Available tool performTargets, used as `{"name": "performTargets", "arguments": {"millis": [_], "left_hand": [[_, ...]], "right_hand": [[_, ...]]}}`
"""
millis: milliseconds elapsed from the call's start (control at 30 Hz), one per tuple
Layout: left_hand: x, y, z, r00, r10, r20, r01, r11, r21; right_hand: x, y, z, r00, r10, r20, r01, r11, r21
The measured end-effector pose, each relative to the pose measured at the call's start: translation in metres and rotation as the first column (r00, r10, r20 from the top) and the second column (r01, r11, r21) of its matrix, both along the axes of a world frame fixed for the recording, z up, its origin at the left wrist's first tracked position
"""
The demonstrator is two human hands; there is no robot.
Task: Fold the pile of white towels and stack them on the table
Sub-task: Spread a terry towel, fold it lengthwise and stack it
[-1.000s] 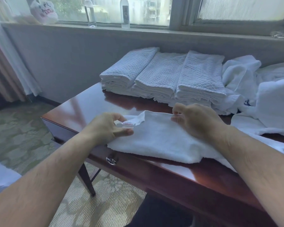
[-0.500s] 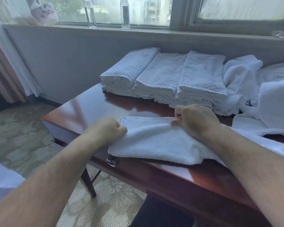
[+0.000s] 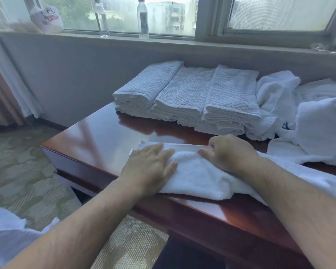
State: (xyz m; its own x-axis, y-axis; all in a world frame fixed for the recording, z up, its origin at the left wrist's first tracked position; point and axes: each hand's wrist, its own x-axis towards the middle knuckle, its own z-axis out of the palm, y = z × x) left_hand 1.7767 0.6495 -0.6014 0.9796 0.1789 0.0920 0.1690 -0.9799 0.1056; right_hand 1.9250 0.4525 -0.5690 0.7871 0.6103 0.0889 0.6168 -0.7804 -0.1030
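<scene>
towel: fluffy terry, near table edge, right end cut off | left hand: fingers flat, pressing it | right hand: fingers curled, gripping far hem, fingertips hidden | stacks: quilted, folded

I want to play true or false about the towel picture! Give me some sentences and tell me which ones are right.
1. The left hand lies flat on the white towel at the front of the table. True.
2. The right hand is lifting a bottle. False: it rests on that same towel with its fingers curled at the far edge.
3. Folded quilted towels sit in stacks near the back of the table. True.
4. Two bottles stand on the table. False: they stand on the windowsill.
5. A heap of unfolded towels lies at the right of the stacks. True.
</scene>
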Motion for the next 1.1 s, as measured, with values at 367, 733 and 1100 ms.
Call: {"name": "performTargets", "arguments": {"millis": [367, 733, 1100], "left_hand": [[0.028, 0.052, 0.011, 0.969, -0.082, -0.234, 0.088, 0.996, 0.012], [0.035, -0.053, -0.008, 0.989, -0.148, 0.021, 0.149, 0.986, -0.078], [0.059, -0.055, 0.004, 0.990, -0.132, -0.057, 0.121, 0.980, -0.159]], "right_hand": [[-0.008, -0.036, 0.003, 0.995, -0.080, -0.053, 0.082, 0.996, 0.044], [-0.037, -0.108, -0.025, 0.969, -0.219, -0.112, 0.239, 0.948, 0.209], [-0.045, -0.127, -0.032, 0.973, -0.229, 0.003, 0.219, 0.935, 0.280]]}}
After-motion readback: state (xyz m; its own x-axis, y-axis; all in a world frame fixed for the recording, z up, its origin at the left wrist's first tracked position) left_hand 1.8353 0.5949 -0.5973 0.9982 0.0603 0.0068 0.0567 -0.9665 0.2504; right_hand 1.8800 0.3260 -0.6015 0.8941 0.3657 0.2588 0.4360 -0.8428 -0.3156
